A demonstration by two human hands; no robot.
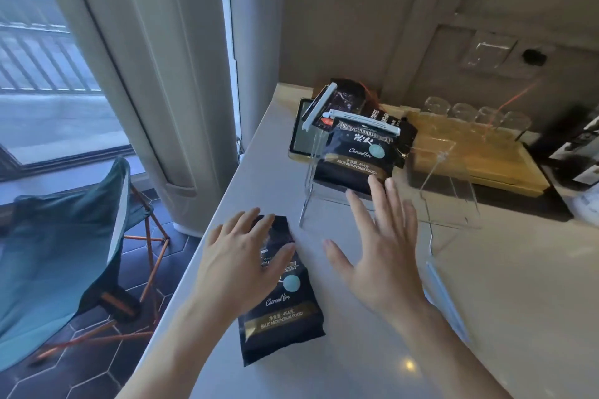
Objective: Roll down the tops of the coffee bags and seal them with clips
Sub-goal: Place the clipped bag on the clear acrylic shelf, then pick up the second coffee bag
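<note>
A dark coffee bag (282,317) lies flat on the pale counter (518,285), its top pointing away from me. My left hand (240,256) rests flat on the bag's upper part, fingers spread. My right hand (385,243) hovers open just right of the bag, holding nothing. A pale blue clip (445,298) lies on the counter right of my right wrist. Behind, a second dark bag (353,155) stands in a clear acrylic rack (311,204) with a white clip (363,121) across its rolled top. A third bag (346,97) leans behind it, also with a white clip (319,105).
A wooden tray (470,159) with several upturned glasses (466,113) sits at the back right. A tablet-like frame (299,136) stands behind the rack. The counter's left edge drops to a tiled floor with a teal folding chair (64,236).
</note>
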